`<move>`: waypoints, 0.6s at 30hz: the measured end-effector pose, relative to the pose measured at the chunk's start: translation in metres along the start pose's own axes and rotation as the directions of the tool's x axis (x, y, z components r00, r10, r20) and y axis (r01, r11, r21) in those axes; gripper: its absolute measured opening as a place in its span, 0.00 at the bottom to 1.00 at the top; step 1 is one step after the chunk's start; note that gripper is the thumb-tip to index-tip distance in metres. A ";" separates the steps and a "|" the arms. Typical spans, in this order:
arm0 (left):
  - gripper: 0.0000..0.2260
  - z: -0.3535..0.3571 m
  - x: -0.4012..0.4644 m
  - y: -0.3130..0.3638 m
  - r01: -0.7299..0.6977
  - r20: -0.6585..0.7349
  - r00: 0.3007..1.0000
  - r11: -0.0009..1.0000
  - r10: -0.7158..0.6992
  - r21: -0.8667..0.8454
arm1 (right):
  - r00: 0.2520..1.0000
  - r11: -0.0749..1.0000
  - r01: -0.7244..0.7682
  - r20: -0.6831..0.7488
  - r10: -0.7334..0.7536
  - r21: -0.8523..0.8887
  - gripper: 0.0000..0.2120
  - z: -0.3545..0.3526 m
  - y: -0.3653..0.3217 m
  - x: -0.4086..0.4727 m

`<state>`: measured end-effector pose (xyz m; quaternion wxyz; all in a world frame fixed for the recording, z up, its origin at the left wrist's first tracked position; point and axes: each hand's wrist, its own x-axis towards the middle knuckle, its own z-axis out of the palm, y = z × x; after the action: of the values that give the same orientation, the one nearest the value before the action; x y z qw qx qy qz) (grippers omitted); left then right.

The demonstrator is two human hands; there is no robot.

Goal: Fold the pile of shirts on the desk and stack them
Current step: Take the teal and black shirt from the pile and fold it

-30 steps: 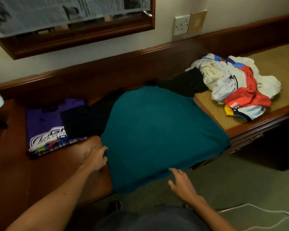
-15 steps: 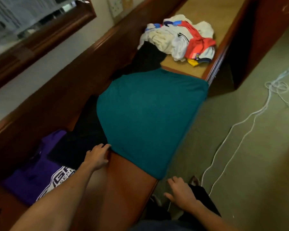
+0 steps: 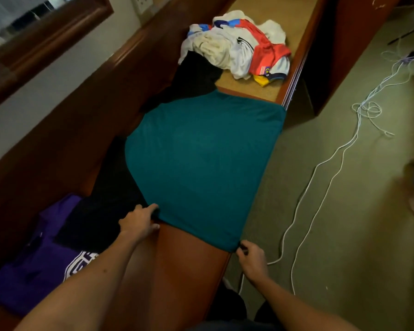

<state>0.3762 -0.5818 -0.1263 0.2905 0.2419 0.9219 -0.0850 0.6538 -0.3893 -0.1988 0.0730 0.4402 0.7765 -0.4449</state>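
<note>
My left hand [image 3: 139, 222] holds the near left corner of the teal shirt [image 3: 201, 168], fingers curled onto the hem. My right hand [image 3: 250, 259] pinches the near right corner, at the front edge of the surface [image 3: 189, 254]. Both grips are clenched on fabric; neither is released.

Position of the work: the teal shirt lies spread flat across the middle of the surface, its right side reaching or overhanging the front edge. A dark shirt [image 3: 105, 211] lies partly under its left side. A folded purple shirt [image 3: 38, 266] with white lettering sits at near left. The unfolded pile [image 3: 239, 51] sits at the far end, well apart from my hands.

Hazards, as judged from this position:
- Uneven lift. If one corner rises ahead of the other, the fold line will skew and the shirt will need re-laying.
- Slide-off. The fabric looks smooth; weight past the front edge could drag the shirt to the floor once the near hem is raised.
- Snag. The left grip sits just beside the dark shirt and could gather both layers together.
- Displacement. A wide fold to the left could disturb the purple shirt.

Containers: none visible.
</note>
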 end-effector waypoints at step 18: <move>0.14 0.003 0.009 -0.016 -0.039 -0.205 0.978 0.960 -0.020 -0.278 | 0.926 0.863 0.374 0.180 -0.331 -0.339 0.09 -0.075 0.002 0.023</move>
<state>0.3638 -0.5928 -0.1340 0.2252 0.2102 0.9485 0.0735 0.6624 -0.3185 -0.1674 0.1163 0.2427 0.9076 -0.3223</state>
